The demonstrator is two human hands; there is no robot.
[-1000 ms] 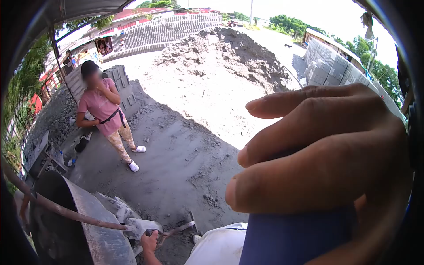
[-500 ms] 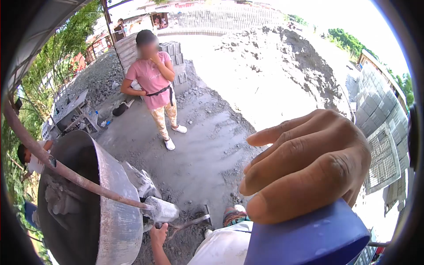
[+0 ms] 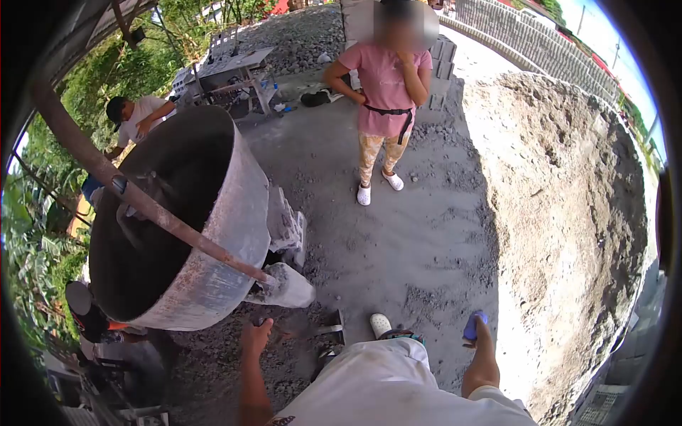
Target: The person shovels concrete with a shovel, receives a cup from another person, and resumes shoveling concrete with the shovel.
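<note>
Left hand (image 3: 254, 335) closed around a shovel handle (image 3: 288, 332), whose long axis runs right toward the blade end (image 3: 332, 328) by the foot, below the mixer drum (image 3: 177, 213). Right hand (image 3: 482, 341) hangs low at the side, grip wrapped on a blue object (image 3: 474, 326), well apart from the shovel. Left hand nearer.

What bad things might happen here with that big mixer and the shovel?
The mixer drum tilts open right beside the left hand on the shovel handle; if it turns, the hand might get knocked. The person in pink stands close and could get splashed. The gritty ground looks slippery.
</note>
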